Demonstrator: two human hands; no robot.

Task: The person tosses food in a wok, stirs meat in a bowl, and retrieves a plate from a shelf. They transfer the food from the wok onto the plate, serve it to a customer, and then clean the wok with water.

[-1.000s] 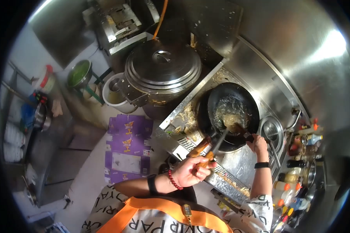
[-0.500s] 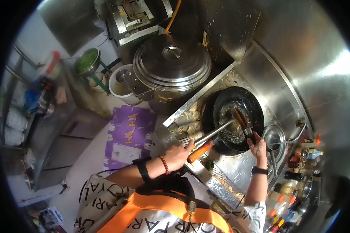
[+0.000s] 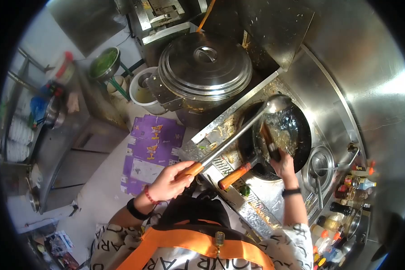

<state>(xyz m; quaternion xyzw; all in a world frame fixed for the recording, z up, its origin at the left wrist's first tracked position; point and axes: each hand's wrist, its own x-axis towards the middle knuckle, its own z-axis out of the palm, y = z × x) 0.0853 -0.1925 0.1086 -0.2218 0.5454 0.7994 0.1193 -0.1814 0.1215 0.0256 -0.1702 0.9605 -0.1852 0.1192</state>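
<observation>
My left hand (image 3: 170, 181) is wrapped round the wooden end of a long metal ladle (image 3: 233, 137). The ladle's bowl is over the far rim of a black wok (image 3: 305, 135). Closed on the dark handle of a brown wok brush (image 3: 267, 136), my right hand (image 3: 283, 165) is over the near side of the wok. The brush end points down into the wok, where shiny, cloudy liquid shows. An orange-brown wooden wok handle (image 3: 235, 175) juts toward me, with neither hand on it.
A large lidded steel pot (image 3: 204, 67) stands beyond the stove. Right of the wok are a steel strainer bowl (image 3: 318, 164) and several sauce bottles (image 3: 342, 204). Flattened purple cardboard (image 3: 150, 148) lies on the floor at left, near a white bucket (image 3: 144, 92).
The ladle's bowl has risen from inside the wok to its far rim, as my left hand drew back left. My right hand and the brush have moved slightly left and deeper over the wok.
</observation>
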